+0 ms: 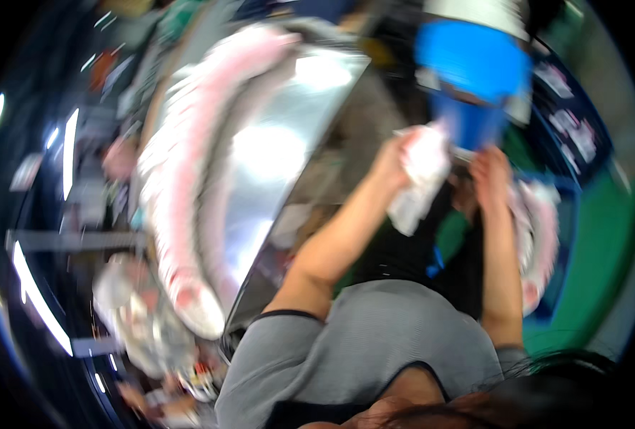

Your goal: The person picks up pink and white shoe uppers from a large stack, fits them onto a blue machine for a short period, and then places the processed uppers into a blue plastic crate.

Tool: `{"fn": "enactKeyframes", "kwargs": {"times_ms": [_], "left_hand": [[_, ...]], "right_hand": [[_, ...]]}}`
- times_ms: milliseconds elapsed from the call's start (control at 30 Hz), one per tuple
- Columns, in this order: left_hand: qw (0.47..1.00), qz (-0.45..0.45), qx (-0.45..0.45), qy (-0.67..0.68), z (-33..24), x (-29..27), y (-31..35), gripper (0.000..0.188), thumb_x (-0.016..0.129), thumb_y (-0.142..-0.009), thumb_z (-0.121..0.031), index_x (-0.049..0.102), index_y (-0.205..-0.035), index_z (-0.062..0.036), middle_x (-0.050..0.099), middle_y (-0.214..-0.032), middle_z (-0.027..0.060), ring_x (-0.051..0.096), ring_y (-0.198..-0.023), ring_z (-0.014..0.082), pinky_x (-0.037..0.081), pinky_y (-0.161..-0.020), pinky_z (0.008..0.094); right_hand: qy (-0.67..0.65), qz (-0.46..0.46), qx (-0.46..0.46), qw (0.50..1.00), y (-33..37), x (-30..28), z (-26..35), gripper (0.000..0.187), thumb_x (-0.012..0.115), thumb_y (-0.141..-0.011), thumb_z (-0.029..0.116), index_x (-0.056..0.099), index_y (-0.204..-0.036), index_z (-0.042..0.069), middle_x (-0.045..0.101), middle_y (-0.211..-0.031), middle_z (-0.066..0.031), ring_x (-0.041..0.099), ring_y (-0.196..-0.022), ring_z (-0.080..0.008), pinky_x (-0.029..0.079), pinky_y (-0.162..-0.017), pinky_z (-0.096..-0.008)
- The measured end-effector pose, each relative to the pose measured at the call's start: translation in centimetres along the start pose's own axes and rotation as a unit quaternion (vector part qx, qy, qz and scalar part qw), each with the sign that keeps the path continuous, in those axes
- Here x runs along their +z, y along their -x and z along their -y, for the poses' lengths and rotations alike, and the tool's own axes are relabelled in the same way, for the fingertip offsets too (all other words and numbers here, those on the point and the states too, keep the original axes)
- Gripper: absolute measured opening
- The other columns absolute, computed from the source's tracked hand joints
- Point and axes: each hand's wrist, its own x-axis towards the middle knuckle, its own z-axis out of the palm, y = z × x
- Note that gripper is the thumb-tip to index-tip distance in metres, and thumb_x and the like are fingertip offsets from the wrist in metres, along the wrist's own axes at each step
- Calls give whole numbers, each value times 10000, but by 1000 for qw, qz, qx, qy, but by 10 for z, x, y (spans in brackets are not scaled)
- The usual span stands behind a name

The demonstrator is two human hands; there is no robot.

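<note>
The left hand [392,163] grips 1 white cloth-like piece [426,161] near a blue object [472,61]; the right hand's [490,175] fingers are too blurred to tell. 2 crates [566,250] at right hold pinkish-white pieces [544,232].

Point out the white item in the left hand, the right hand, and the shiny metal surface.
White item [426,168]: head view, middle of its blurred body.
Right hand [492,174]: head view, middle of the hand.
Shiny metal surface [278,150]: head view, bare part near its middle.
</note>
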Motion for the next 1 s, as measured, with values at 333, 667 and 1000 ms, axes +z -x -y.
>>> {"fn": "enactKeyframes", "kwargs": {"times_ms": [333, 667, 1000], "left_hand": [[646, -417, 622, -147, -24, -100, 416, 360, 617, -834, -142, 516, -1139, 21, 591, -1046, 88, 583, -935, 169, 476, -800, 317], [342, -675, 515, -403, -255, -303, 441, 359, 597, -852, -119, 522, -1146, 73, 575, -1104, 149, 558, -945, 237, 467, -822, 343], [335, -416, 431, -728, -284, -185, 158, 375, 623, -834, -115, 527, -1162, 41, 548, -1133, 147, 542, -969, 241, 469, -814, 335]], "right_hand": [[271, 178, 162, 932, 101, 56, -147, 99, 537, -934, 163, 537, -962, 68, 555, -768, -20, 465, -555, -53, 343, -458, -185], [450, 46, 125, 883, 128, -23, -59, 117, 580, -897, 201, 569, -938, 92, 588, -722, -19, 521, -559, -79, 385, -466, -204], [421, -329, -69, 842, 226, -191, 17, 115, 573, -872, 155, 566, -883, 41, 613, -719, -55, 567, -554, -113, 447, -468, -229]]}}
